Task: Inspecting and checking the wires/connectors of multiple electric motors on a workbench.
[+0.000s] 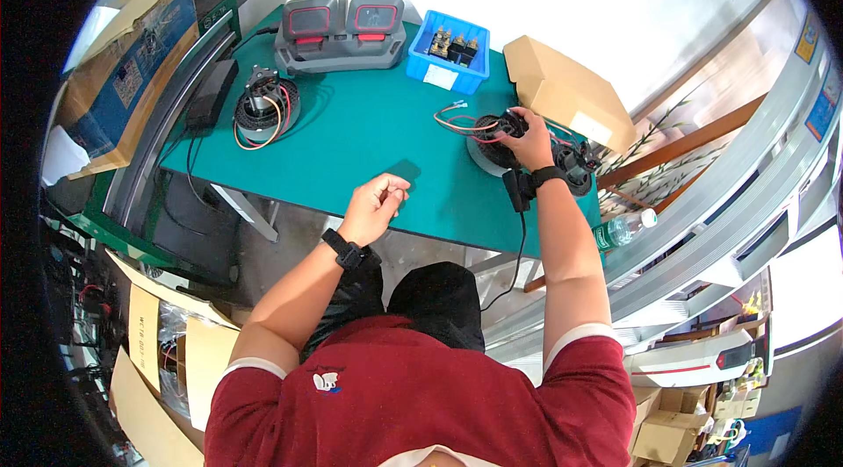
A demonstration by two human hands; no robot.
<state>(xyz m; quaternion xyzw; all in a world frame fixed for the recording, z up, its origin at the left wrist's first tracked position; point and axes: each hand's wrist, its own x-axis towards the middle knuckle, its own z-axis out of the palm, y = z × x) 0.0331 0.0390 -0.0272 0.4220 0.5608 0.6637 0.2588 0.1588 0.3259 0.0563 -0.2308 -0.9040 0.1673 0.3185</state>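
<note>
My right hand (531, 144) is closed on the top of a round, dark motor-like unit (486, 155) with red and black wires, at the right of the green table. Some of its fingertips are hidden behind the unit's upper part. Close beside it, to the right, stands a second dark unit (575, 170), partly behind my hand. Over the table's front edge, my left hand (376, 206) is curled into a loose pinch; whether anything small is between its fingers, I cannot make out. A similar round unit with wires (266, 109) sits at the table's left.
At the back stand a grey double battery charger (341, 35) and a blue bin (448, 81) holding brass and black parts. A cardboard box (566, 89) lies back right. A black plug-like block (516, 192) with a cable hangs by the right wrist. A bottle (619, 230) lies beyond the right edge.
</note>
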